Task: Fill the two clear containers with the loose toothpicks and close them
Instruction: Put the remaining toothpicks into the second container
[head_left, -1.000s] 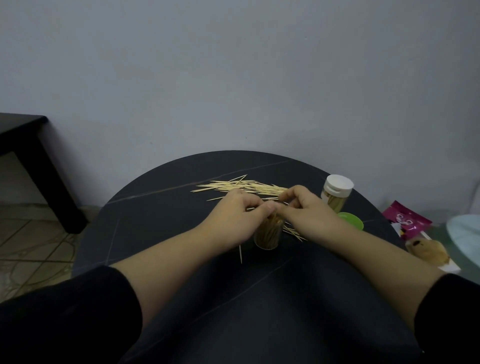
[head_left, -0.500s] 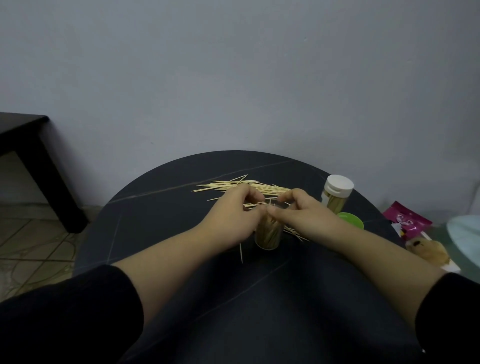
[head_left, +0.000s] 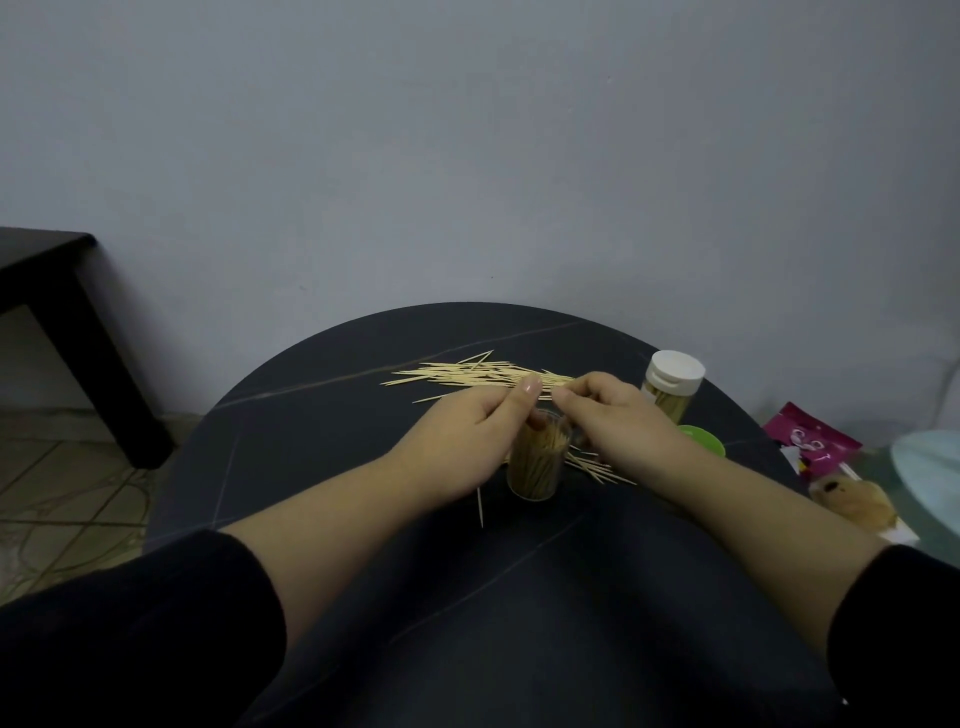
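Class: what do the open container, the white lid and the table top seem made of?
Open container: likely clear plastic; toothpicks show through its wall. White lid: probably plastic, opaque, matte. Table top: dark, smooth, thin pale veins, stone-look; true material unclear.

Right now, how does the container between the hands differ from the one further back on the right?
The near container is open at the top; the far container wears a white cap. The near container stands between the left hand and the right hand; the far container stands untouched. Both are clear, upright and hold toothpicks.
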